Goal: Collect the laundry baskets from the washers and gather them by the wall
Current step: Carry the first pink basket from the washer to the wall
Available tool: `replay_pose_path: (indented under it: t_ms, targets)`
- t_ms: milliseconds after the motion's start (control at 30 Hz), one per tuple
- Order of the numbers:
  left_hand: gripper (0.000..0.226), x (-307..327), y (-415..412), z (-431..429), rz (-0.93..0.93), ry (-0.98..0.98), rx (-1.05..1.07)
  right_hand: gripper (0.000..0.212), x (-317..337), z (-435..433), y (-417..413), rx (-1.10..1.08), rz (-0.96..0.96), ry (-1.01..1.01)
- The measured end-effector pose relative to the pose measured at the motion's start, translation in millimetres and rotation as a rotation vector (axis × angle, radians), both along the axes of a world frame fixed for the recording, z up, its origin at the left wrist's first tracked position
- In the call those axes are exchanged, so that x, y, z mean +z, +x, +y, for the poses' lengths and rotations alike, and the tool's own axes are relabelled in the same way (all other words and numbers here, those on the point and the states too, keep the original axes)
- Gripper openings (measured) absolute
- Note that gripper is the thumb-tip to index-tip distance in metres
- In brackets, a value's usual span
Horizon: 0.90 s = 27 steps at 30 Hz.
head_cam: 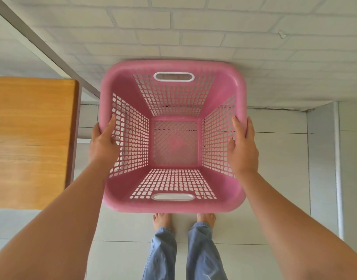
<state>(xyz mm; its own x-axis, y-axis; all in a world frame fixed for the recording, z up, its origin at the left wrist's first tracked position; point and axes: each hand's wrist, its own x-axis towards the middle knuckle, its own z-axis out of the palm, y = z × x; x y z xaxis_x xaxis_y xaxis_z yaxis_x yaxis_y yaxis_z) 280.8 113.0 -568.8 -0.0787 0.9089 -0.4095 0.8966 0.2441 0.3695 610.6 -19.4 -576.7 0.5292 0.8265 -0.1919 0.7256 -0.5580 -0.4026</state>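
An empty pink laundry basket [173, 205] with latticed sides and two white-rimmed handle slots hangs in front of me, above the floor. My left hand [103, 144] grips its left rim, thumb inside the basket. On the right rim my right hand [243, 146] holds it the same way. The basket's far edge is close to the white brick wall [193, 27]; whether it touches the wall I cannot tell. No washers are in view.
A wooden table top [30, 138] stands to the left, with a grey metal bar [46, 49] running diagonally beyond it. A grey panel with a white pipe [337, 168] rises at the right. My bare feet [183, 219] stand on the pale tiled floor [274, 178].
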Motion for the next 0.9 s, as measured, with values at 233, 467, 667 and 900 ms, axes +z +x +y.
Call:
replay_pose_path:
  t_ms: [233, 467, 667, 900]
  targets:
    - [0.068, 23, 22, -1, 0.230, -0.064, -0.144, 0.072, 13, 0, -11, -0.030, -0.094, -0.200]
    - [0.065, 66, 38, -22, 0.259, -0.121, -0.315, 0.064, 79, -37, -33, 0.003, -0.089, -0.239]
    - [0.062, 143, 54, -67, 0.174, -0.156, -0.434, 0.063, 158, -106, -45, 0.014, -0.033, -0.285]
    - [0.061, 217, 81, -117, 0.102, -0.104, -0.685, 0.078, 229, -204, -57, -0.154, 0.037, -0.301]
